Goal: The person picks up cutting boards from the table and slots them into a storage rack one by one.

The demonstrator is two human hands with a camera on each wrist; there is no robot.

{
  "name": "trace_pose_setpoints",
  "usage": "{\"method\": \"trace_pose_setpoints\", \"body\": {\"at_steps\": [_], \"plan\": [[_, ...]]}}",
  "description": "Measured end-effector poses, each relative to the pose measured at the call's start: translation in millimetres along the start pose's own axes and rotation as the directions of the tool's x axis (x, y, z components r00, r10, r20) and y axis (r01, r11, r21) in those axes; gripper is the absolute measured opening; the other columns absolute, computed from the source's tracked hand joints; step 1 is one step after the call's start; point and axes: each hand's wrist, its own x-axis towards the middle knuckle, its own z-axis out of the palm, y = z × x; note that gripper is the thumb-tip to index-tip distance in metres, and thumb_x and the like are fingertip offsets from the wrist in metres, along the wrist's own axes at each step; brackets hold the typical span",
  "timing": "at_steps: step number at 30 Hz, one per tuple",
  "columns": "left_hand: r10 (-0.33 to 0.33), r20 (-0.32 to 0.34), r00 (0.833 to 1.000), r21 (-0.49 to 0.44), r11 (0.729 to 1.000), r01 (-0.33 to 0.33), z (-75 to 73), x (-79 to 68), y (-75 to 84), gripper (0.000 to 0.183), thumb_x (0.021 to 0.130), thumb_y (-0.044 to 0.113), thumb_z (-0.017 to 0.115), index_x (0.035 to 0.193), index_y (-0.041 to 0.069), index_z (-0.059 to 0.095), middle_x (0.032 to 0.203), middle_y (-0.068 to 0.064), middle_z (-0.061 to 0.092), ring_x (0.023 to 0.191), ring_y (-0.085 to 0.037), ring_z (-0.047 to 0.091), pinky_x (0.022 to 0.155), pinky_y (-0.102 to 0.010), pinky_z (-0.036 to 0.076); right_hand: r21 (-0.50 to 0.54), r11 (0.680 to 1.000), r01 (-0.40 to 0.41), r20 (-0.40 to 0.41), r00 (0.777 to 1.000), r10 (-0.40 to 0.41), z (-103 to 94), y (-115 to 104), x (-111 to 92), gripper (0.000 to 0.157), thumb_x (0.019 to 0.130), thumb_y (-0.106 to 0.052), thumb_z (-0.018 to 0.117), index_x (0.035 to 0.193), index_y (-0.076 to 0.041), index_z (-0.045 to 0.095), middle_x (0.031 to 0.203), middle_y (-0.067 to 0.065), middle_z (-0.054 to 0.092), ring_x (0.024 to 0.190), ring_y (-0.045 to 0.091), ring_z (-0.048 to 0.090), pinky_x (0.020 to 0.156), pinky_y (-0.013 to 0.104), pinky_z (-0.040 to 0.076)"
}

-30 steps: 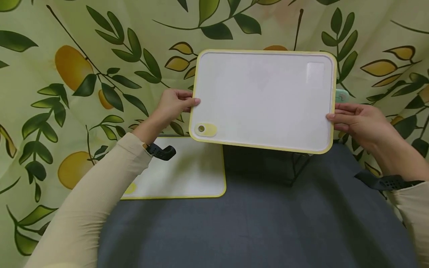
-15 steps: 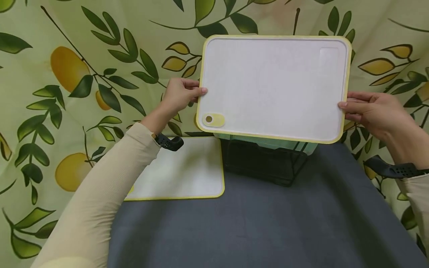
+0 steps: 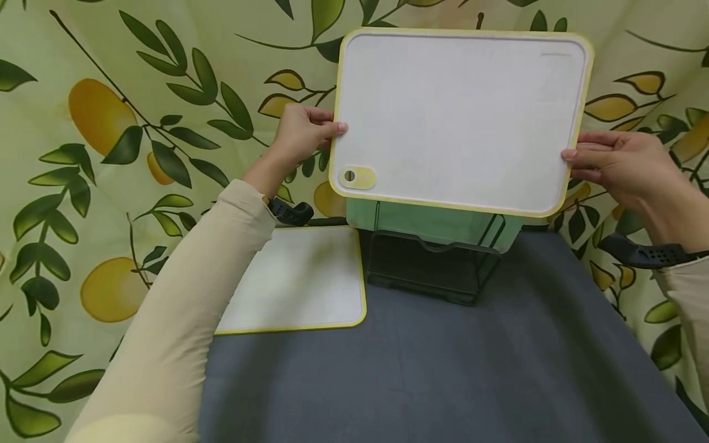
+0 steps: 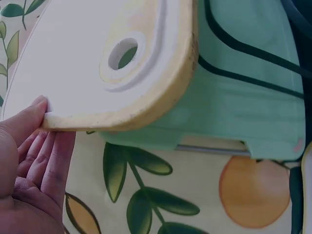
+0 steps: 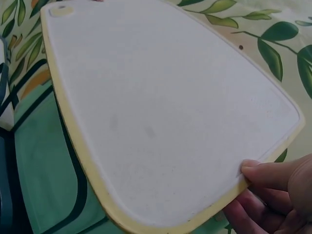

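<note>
Between both hands, a white cutting board point(image 3: 460, 117) with a yellow rim is held up and tilted toward the head camera. My left hand point(image 3: 301, 136) pinches its left edge, thumb on the white face and fingers behind. On the opposite edge, my right hand point(image 3: 623, 160) pinches it the same way. A yellow patch with a round hole point(image 4: 123, 53) marks the board's lower left corner. Below and behind the board, a mint-green bin point(image 3: 432, 223) sits on a black wire rack point(image 3: 426, 264); the board hides the bin's upper part.
A second white board with a yellow rim point(image 3: 299, 283) lies flat at the left of the rack, partly behind the left sleeve. Dark grey cloth point(image 3: 415, 369) covers the table. A leaf-and-fruit patterned curtain point(image 3: 166, 80) hangs behind it.
Both hands have raised the cutting board and shifted it slightly right. More of the green bin and black rack shows beneath it. The board on the table lies where it was.
</note>
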Motion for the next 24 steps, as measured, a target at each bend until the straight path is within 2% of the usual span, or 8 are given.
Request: {"method": "trace_pose_setpoints", "body": {"at_steps": [5,7,15,18,20,22,24], "plan": [[0.013,0.011,1.000,-0.029,0.999,-0.013,9.8,7.1,-1.0,0.035,0.087,0.011,0.079,0.118,-0.004,0.073,0.102,-0.010,0.078,0.075,-0.008,0.071,0.075,-0.024,0.062,0.060,0.998,0.031,-0.024,0.999,-0.030,-1.8,-1,0,0.022,0.082,-0.020,0.084,0.098,-0.022,0.070,0.084,-0.013,0.075,0.075,0.001,0.072,0.062,0.016,0.057],[0.014,0.004,1.000,-0.025,1.000,-0.014,12.9,9.6,-1.0,0.035,0.087,0.011,0.079,0.118,-0.004,0.073,0.106,-0.013,0.078,0.076,-0.008,0.071,0.076,-0.025,0.062,0.067,0.997,0.028,-0.040,0.999,-0.025,-2.0,-2,0,0.021,0.081,-0.019,0.085,0.095,-0.023,0.071,0.083,-0.013,0.075,0.075,0.000,0.071,0.062,0.016,0.057],[-0.027,-0.035,0.999,-0.044,0.999,0.025,16.0,19.6,3.0,0.037,0.086,0.013,0.081,0.120,0.000,0.073,0.117,-0.015,0.076,0.080,-0.009,0.072,0.086,-0.028,0.061,0.089,0.996,0.030,-0.061,0.998,-0.025,-2.6,-7,3,0.026,0.080,-0.017,0.085,0.100,-0.022,0.070,0.086,-0.013,0.074,0.077,-0.001,0.071,0.064,0.014,0.057],[-0.032,-0.042,0.999,-0.052,0.998,0.030,15.8,22.2,3.3,0.037,0.086,0.013,0.081,0.120,0.000,0.074,0.115,-0.013,0.076,0.079,-0.008,0.071,0.087,-0.028,0.061,0.094,0.995,0.038,-0.058,0.998,-0.032,-2.4,-8,4,0.039,0.080,-0.016,0.085,0.114,-0.017,0.066,0.088,-0.014,0.073,0.079,-0.002,0.071,0.066,0.014,0.057],[-0.028,-0.045,0.999,-0.059,0.998,0.025,16.3,24.0,3.0,0.036,0.086,0.013,0.081,0.120,0.001,0.074,0.115,-0.013,0.076,0.079,-0.008,0.071,0.087,-0.029,0.061,0.107,0.993,0.042,-0.059,0.998,-0.035,-2.6,-9,5,0.043,0.079,-0.016,0.086,0.117,-0.016,0.064,0.089,-0.013,0.073,0.080,-0.001,0.071,0.066,0.014,0.057],[-0.027,-0.042,0.999,-0.061,0.998,0.024,17.1,25.4,2.3,0.036,0.086,0.013,0.081,0.120,0.001,0.074,0.116,-0.014,0.076,0.080,-0.008,0.072,0.088,-0.030,0.061,0.128,0.991,0.047,-0.056,0.998,-0.041,-3.4,-9,6,0.042,0.079,-0.015,0.086,0.116,-0.015,0.066,0.089,-0.012,0.073,0.079,0.000,0.072,0.066,0.015,0.057],[-0.032,-0.038,0.999,-0.067,0.997,0.030,18.1,26.7,1.2,0.037,0.086,0.013,0.080,0.120,0.001,0.074,0.117,-0.014,0.075,0.083,-0.009,0.072,0.088,-0.029,0.060,0.161,0.986,0.051,-0.050,0.998,-0.043,-4.8,-9,8,0.032,0.079,-0.013,0.086,0.107,-0.017,0.070,0.087,-0.009,0.075,0.078,0.002,0.072,0.065,0.016,0.058]]}}
